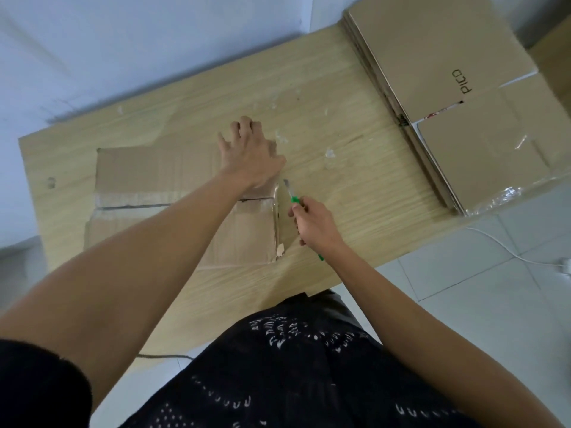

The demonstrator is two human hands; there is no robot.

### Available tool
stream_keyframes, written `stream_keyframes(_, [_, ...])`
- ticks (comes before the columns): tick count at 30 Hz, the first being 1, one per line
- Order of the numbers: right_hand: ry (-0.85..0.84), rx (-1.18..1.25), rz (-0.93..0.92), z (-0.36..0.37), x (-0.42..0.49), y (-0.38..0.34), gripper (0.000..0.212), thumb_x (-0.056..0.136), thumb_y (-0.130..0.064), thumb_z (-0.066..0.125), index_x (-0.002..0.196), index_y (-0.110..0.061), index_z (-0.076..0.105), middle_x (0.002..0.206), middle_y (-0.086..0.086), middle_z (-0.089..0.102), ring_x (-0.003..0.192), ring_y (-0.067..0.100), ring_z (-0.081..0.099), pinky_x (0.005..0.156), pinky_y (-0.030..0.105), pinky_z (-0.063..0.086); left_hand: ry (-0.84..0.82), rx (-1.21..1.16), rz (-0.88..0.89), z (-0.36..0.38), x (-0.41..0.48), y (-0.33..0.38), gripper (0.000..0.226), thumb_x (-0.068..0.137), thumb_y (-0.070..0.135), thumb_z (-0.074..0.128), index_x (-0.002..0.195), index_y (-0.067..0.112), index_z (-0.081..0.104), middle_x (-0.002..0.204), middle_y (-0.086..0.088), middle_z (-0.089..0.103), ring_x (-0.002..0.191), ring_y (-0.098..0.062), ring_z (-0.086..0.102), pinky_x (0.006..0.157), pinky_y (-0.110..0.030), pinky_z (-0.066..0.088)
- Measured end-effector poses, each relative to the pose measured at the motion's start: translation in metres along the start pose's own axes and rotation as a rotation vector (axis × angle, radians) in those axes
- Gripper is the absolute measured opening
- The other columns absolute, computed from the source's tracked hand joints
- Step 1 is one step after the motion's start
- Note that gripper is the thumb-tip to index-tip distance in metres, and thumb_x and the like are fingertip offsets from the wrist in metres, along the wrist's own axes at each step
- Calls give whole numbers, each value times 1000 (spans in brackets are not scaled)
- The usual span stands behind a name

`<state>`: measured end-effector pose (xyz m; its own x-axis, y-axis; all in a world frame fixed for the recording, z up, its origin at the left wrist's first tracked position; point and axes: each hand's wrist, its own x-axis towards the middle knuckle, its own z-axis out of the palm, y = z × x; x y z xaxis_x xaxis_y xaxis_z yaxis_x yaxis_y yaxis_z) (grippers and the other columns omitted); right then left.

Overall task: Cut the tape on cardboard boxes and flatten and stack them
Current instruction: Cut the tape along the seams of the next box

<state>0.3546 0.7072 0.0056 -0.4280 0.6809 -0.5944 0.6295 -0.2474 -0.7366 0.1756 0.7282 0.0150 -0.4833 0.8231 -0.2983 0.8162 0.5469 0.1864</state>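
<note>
Head view: a brown cardboard box (pixel 154 171), sealed with glossy tape, sits on the wood-grain table (pixel 340 134). The left hand (pixel 250 156) presses on its top, fingers spread. The right hand (pixel 315 225) grips a green-handled knife (pixel 295 199) at the box's right edge. 1 stack of flattened boxes (pixel 448 72) lies far right.

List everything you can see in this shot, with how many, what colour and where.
cardboard box: one, brown, taped, mid-table
stack of flattened boxes: one stack, brown, far right end of the table, top one printed PICO
knife: one, green handle, blade at the box's right edge
tape scraps: several, whitish, scattered on the table
table: one, light wood
cable: one, white, on the floor at right
left hand: one, rests on the box's far right part
right hand: one, grips the knife
</note>
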Motion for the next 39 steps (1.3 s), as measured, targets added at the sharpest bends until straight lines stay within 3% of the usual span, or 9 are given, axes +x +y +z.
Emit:
stream_keyframes(2, [-9,-55,24,-5,0,4,25,104,-24,44,87,-18,62,72,0,58,60,16,50,60,39,46,58,115,-41,-10,-9,6,65,86,49,42,133,4,44,134,-15,41,127,-35,39,103,-56,33])
stream_keyframes(6, [9,-45,-4,-4,-4,6,25,101,-24,47,86,-17,65,68,-2,56,59,14,48,59,32,38,-193,378,-25,-36,-20,19,43,90,44,42,122,22,61,112,-13,56,109,-38,53,98,-56,39])
stream_keyframes(14, [-89,-13,-41,4,-6,-3,29,103,-27,48,79,-20,62,65,-1,53,57,16,46,59,35,37,-339,105,25,-28,-13,13,31,93,21,51,65,8,48,73,-8,46,80,-36,56,97,-68,47])
stream_keyframes(18, [-116,-15,-36,4,-9,-4,31,103,-25,47,78,-17,63,60,-3,49,47,10,41,54,30,34,-347,59,80,-27,-11,8,36,91,14,50,58,8,38,70,-15,49,84,-41,62,95,-72,46])
stream_keyframes(22, [-114,-47,-36,5,-13,-10,32,104,-23,46,78,-14,64,59,-2,49,47,9,38,49,27,31,-331,19,78,-27,-13,7,37,92,13,49,58,9,36,70,-14,48,64,-33,55,87,-62,51])
stream_keyframes(31, [-131,-8,20,4,-19,-13,34,103,-20,47,74,-14,62,47,-10,43,38,4,34,47,26,28,-348,3,72,-35,-17,7,36,94,13,49,59,6,54,67,-8,51,53,-24,47,94,-74,46])
stream_keyframes(35, [-86,-98,-18,10,-21,-20,34,104,-21,46,75,-14,62,58,-5,51,49,10,42,49,25,33,-348,4,103,-36,-18,6,35,96,13,47,62,7,54,71,-9,57,50,-23,45,74,-49,55])
stream_keyframes(37, [-81,-124,-34,11,-24,-21,34,105,-21,45,80,-9,64,61,-5,52,51,10,42,49,25,33,-372,6,134,-35,-18,4,36,96,11,47,60,8,50,75,-12,59,49,-22,43,52,-30,40])
stream_keyframes(39, [-88,-145,-35,8,-27,-20,33,105,-21,45,82,-6,64,61,-5,51,51,10,42,50,25,33,-383,11,141,-35,-18,3,37,96,11,47,59,7,51,75,-12,61,51,-23,45,50,-27,34])
